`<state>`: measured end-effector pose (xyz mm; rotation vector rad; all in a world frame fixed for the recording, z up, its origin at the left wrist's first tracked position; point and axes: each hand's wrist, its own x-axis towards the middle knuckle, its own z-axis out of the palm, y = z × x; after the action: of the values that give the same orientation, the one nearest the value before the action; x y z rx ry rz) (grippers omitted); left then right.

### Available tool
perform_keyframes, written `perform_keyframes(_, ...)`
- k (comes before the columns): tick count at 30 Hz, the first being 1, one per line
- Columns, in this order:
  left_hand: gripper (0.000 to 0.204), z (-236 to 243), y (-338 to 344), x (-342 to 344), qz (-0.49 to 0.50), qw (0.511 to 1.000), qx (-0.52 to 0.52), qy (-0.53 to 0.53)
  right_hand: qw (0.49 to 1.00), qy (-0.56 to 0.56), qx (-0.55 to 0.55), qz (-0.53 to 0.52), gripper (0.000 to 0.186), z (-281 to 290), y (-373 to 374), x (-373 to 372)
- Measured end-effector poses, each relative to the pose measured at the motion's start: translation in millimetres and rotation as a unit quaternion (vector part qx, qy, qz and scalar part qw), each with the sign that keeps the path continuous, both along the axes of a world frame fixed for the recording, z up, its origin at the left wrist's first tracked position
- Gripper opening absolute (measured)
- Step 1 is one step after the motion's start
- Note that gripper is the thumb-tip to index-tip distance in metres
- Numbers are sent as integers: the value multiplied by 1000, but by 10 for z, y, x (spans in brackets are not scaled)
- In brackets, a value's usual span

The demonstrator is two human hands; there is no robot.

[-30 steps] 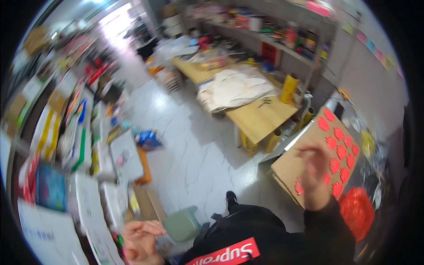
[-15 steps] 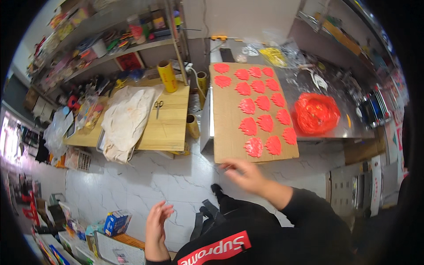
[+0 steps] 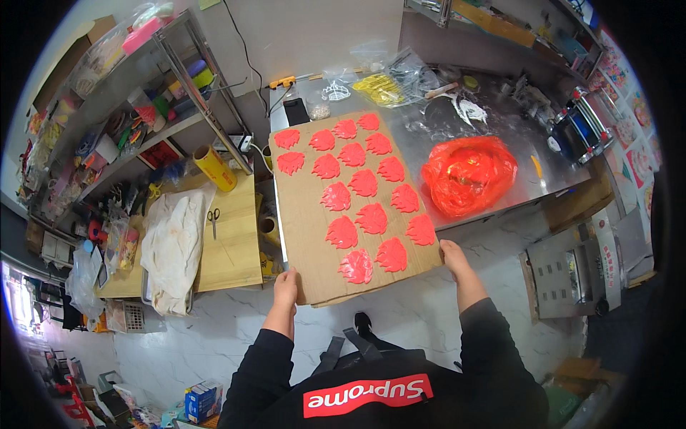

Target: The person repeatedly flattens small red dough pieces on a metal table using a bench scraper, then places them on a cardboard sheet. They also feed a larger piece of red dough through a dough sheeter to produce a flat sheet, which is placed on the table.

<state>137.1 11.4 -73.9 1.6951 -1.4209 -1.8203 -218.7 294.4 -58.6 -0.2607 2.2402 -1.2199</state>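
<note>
A brown cardboard sheet [image 3: 307,214] slants across the metal table [image 3: 418,132], its near end jutting past the front edge. Several flat, glossy red cutouts with jagged edges, such as this red cutout [image 3: 363,183], lie on it in loose rows. My left hand [image 3: 286,287] is closed on the sheet's left side by the near corner. At the near right corner, my right hand [image 3: 453,256] grips the other side, its fingers partly hidden by the board. Just right of the sheet sits a crumpled red plastic bag [image 3: 464,196].
To the left, a wooden table [image 3: 239,243] carries scissors [image 3: 214,220], a yellow roll [image 3: 215,169] and a pale cloth [image 3: 171,239]. A crank roller machine [image 3: 582,129] stands at the metal table's right end. Behind the sheet lie a black phone [image 3: 294,112] and clear plastic bags [image 3: 414,75].
Both hands were free, apart from the cardboard; now they hold its two near corners. The sheet has turned slightly and come nearer to me. My view has shifted to the right.
</note>
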Motion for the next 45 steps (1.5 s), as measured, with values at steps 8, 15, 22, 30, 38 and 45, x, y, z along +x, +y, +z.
perform_keyframes(8, 46, -54, -130, -341, 127, 987, -92, -26, 959, -233, -158, -41, 46, 311, -412, -23)
perform_keyframes(15, 42, 147, -29, -147, 141, 974, -167, -61, 922, -257, -281, -70, 44, 303, -321, 227)
perform_keyframes(22, 38, -15, 271, -155, 259, 950, -163, 58, 918, -270, -289, -39, 49, 117, -253, -22)
perform_keyframes(30, 37, -65, 836, -500, 353, 911, -205, 58, 882, -331, -317, 112, 52, -100, -511, -781)
perform_keyframes(38, 42, 241, 1066, -671, 368, 890, -263, -62, 824, -464, -284, 156, 55, -320, -618, -1150)
perform_keyframes(45, 54, 125, 256, -262, 282, 921, -221, -152, 799, -548, -232, 89, 66, -593, -844, -586)
